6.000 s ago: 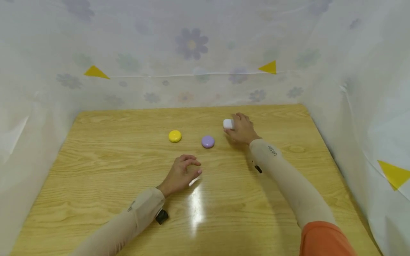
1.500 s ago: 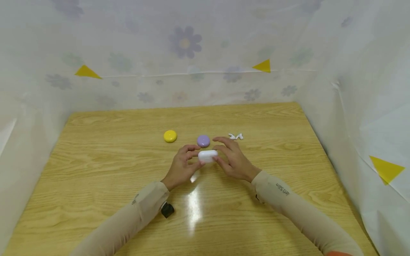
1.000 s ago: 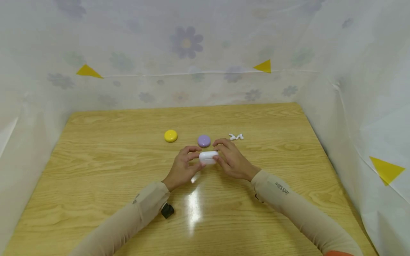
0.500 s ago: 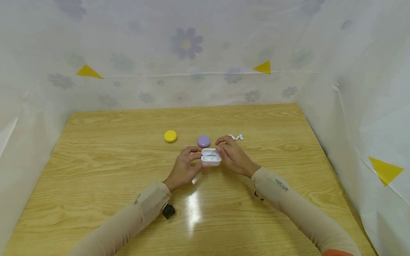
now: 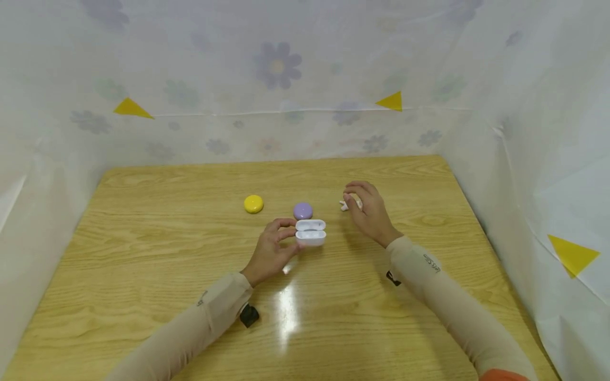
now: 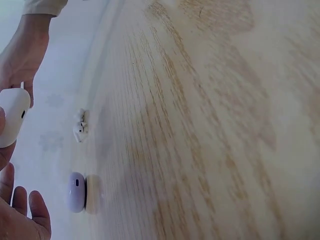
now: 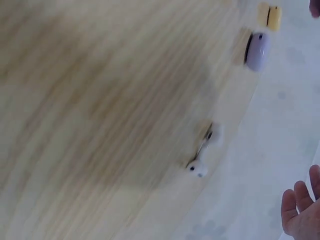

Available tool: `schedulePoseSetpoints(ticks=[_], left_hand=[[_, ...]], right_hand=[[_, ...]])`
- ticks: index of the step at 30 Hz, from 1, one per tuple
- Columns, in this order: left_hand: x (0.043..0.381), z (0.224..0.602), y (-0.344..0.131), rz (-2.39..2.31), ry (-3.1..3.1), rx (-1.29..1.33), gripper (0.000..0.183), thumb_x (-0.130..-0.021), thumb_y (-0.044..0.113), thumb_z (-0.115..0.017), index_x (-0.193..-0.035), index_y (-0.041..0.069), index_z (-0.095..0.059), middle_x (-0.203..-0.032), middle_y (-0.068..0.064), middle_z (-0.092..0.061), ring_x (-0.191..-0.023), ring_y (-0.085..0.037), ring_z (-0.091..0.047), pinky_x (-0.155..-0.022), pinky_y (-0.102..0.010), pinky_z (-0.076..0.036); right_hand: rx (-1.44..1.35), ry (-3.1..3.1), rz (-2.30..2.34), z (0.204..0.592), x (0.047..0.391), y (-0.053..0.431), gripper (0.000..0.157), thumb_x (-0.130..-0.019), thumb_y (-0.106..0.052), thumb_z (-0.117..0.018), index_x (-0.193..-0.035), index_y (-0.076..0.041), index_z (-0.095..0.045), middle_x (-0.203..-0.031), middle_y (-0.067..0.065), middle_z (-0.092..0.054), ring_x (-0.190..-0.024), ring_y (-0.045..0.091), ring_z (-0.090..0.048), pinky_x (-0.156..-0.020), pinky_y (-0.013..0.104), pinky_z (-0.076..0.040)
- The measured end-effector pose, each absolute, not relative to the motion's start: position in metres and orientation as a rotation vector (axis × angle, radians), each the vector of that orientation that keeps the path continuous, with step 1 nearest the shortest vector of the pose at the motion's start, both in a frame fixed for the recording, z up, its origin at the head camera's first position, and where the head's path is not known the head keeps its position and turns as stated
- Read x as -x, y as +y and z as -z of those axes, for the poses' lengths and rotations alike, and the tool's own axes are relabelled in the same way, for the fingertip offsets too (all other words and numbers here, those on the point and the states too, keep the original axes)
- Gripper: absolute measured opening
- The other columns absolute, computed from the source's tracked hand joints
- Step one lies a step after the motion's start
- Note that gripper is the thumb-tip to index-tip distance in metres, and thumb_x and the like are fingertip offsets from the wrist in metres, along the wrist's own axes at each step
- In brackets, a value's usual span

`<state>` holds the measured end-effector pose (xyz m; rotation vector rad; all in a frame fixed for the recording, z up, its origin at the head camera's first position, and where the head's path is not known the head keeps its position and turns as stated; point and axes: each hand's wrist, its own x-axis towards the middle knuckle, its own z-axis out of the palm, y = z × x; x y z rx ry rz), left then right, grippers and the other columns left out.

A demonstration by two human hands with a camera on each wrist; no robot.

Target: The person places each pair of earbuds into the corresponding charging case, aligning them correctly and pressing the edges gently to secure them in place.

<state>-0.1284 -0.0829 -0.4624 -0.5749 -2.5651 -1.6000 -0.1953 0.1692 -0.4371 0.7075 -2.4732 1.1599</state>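
My left hand (image 5: 270,251) pinches a white earbud case (image 5: 311,239) by its left end, lifted above the table. The lid of that case is tipped back, showing the inside. My right hand (image 5: 374,216) hovers over two white earbuds (image 5: 344,206) lying on the table, partly covering them in the head view. In the right wrist view both earbuds (image 7: 198,167) lie uncovered, and the loosely spread fingers (image 7: 302,200) hold nothing. The left wrist view shows the back of the white case (image 6: 15,115) between fingertips.
Just beyond the white case sits a glossy purple round object (image 5: 303,210). A similar yellow one (image 5: 253,203) lies to its left. The wooden table (image 5: 167,222) is walled by flower-patterned white sheeting (image 5: 209,79) at the back and sides.
Half a second ago the case's lid came up under the right hand. Since then the right hand has let go and moved right to the earbuds. The left hand keeps the case.
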Motion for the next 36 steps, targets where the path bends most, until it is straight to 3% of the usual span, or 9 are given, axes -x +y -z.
schedulePoseSetpoints(ticks=[11,16,28,36], left_hand=[[0.127,0.464,-0.082,1.667,-2.555,0.544,0.023,-0.08,0.009,-0.075,-0.101,-0.001,-0.072,-0.12,-0.013,-0.06,-0.118,-0.031,-0.051,-0.103,-0.047,-0.039],[0.127,0.464,-0.082,1.652,-2.577,0.546,0.023,-0.081,0.011,-0.075,-0.101,-0.001,-0.072,-0.119,-0.012,-0.06,-0.118,-0.029,-0.052,-0.103,-0.046,-0.039],[0.129,0.464,-0.083,1.686,-2.583,0.531,0.024,-0.082,0.011,-0.074,-0.103,0.001,-0.072,-0.12,-0.011,-0.059,-0.12,-0.029,-0.05,-0.104,-0.045,-0.037],[0.129,0.463,-0.082,1.68,-2.583,0.534,0.024,-0.081,0.01,-0.075,-0.103,0.0,-0.072,-0.12,-0.012,-0.059,-0.121,-0.029,-0.05,-0.104,-0.046,-0.037]], right_hand=[[-0.451,-2.947,-0.771,0.452,0.221,0.183,0.028,-0.094,-0.022,-0.056,-0.099,0.004,-0.067,-0.131,0.027,-0.054,-0.126,0.048,-0.043,-0.101,0.067,-0.033],[-0.379,-3.119,-0.673,0.469,0.225,0.186,0.029,-0.095,-0.028,-0.055,-0.097,-0.003,-0.067,-0.138,0.023,-0.048,-0.133,0.046,-0.035,-0.103,0.066,-0.027],[-0.397,-3.065,-0.732,0.481,0.227,0.183,0.021,-0.094,-0.026,-0.058,-0.09,-0.008,-0.068,-0.127,0.017,-0.056,-0.128,0.041,-0.04,-0.103,0.062,-0.025],[-0.418,-3.073,-0.722,0.479,0.225,0.181,0.025,-0.094,-0.028,-0.059,-0.083,-0.007,-0.067,-0.124,0.017,-0.058,-0.127,0.038,-0.042,-0.105,0.062,-0.025]])
